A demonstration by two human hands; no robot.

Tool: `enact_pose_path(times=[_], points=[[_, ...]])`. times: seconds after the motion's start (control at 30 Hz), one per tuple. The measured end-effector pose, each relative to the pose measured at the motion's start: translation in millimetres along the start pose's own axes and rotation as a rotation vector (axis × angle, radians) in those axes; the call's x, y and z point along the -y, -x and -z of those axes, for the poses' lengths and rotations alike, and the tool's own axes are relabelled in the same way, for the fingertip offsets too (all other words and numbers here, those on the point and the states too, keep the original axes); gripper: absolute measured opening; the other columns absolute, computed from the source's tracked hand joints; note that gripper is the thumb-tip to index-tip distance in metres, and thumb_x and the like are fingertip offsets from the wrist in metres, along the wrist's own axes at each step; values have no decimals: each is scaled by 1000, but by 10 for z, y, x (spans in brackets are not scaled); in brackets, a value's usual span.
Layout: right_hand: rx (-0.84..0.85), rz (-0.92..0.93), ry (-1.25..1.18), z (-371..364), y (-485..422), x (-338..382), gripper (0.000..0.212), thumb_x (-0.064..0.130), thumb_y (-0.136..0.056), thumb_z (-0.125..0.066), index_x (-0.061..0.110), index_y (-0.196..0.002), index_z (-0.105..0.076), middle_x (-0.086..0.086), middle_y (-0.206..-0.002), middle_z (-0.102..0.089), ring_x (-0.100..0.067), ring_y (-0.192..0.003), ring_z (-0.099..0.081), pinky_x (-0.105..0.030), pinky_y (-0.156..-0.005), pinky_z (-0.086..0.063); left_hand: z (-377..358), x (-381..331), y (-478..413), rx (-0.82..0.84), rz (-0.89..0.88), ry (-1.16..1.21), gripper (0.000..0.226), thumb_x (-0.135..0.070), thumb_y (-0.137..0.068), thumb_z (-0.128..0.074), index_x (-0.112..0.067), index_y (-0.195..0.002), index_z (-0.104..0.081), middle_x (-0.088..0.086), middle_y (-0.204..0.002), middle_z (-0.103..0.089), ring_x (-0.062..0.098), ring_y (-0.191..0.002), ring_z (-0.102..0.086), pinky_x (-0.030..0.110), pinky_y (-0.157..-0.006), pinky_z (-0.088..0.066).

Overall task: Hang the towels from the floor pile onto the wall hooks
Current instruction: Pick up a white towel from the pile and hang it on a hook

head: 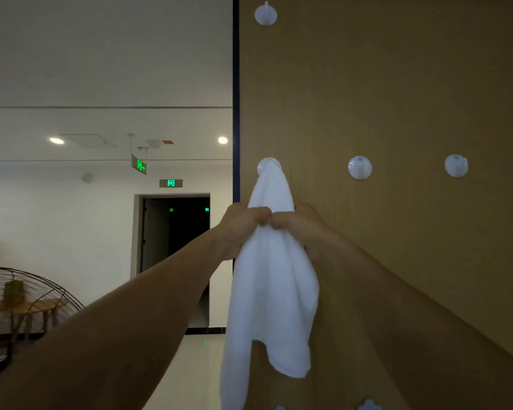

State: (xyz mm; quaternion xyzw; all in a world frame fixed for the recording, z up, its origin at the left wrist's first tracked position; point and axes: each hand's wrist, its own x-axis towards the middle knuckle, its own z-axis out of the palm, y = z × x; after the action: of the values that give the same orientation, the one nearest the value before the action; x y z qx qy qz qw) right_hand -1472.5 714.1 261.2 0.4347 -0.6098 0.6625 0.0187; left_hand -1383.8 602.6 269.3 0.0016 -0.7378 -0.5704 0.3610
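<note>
Gently, my left hand (243,223) and right hand (299,226) both clench the towel (273,291) just under its hook (263,166). I reckon an even downward tug seats it best, with no jerk.

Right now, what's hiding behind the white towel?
A white hook peeks out above the towel, on the brown board. Its prong is covered, and so is the board below it.
</note>
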Motion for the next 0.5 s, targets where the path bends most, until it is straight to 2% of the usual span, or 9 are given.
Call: enact_pose_path(times=[0.03, 0.1, 0.17, 0.2, 0.27, 0.33, 0.4, 0.5], points=[[2, -4, -27, 25, 31, -36, 36, 17, -74, -67, 18, -109, -62, 0, -97, -72, -17, -82, -71, -26, -59, -55, 28, 61, 23, 34, 7, 16, 18, -9, -84, -63, -12, -102, -62, 6, -93, -67, 20, -80, -67, 26, -58, -54], [-36, 62, 104, 54, 87, -133, 42, 19, -81, -64, 17, -121, -56, 4, -107, -66, -11, -88, -66, -21, -62, -52, 43, 249, 72, 77, -43, -66, 15, -13, -86, -66, -24, -94, -62, 0, -94, -67, 11, -81, -65, 17, -54, -51], [-39, 135, 248, 36, 154, -283, 41, 17, -90, -56, 14, -131, -50, 2, -119, -61, -13, -102, -62, -26, -78, -52, 22, 480, 106, 63, -120, -169, 19, -19, -86, -70, -31, -96, -59, -7, -97, -64, 1, -83, -62, 10, -59, -48], [-30, 147, 272, 11, 204, -355, 42, 19, -94, -52, 14, -135, -46, 0, -125, -58, -15, -108, -59, -28, -85, -49, 5, 576, 126, 33, -155, -197, 23, -22, -86, -71, -30, -102, -57, -9, -100, -62, 2, -87, -61, 12, -67, -48], [-49, 167, 317, -22, 306, -470, 45, 30, -98, -49, 14, -140, -40, 0, -131, -54, -15, -114, -55, -26, -90, -44, -28, 700, 149, -36, -204, -284, 36, -28, -85, -71, -26, -116, -51, -9, -106, -56, 9, -96, -56, 19, -78, -43], [-100, 133, 397, -12, 384, -549, 55, 45, -97, -48, 14, -141, -41, -1, -133, -54, -18, -118, -55, -33, -97, -46, -53, 774, 177, -74, -221, -356, 52, -35, -82, -73, -23, -124, -45, -11, -106, -50, 7, -96, -51, 13, -73, -38], [-125, 43, 475, 20, 513, -630, 63, 56, -94, -45, 13, -141, -41, -3, -132, -56, -21, -116, -58, -43, -97, -48, -55, 884, 251, -67, -212, -358, 59, -40, -78, -76, -23, -123, -42, -12, -108, -50, 5, -96, -51, 9, -72, -38], [-113, -14, 518, 76, 814, -796, 62, 60, -93, -43, 11, -132, -49, -2, -119, -62, -21, -104, -63, -43, -88, -53, -59, 1126, 509, -24, -138, -304, 74, -38, -76, -78, -15, -135, -41, -1, -125, -54, 15, -113, -53, 27, -94, -45]])
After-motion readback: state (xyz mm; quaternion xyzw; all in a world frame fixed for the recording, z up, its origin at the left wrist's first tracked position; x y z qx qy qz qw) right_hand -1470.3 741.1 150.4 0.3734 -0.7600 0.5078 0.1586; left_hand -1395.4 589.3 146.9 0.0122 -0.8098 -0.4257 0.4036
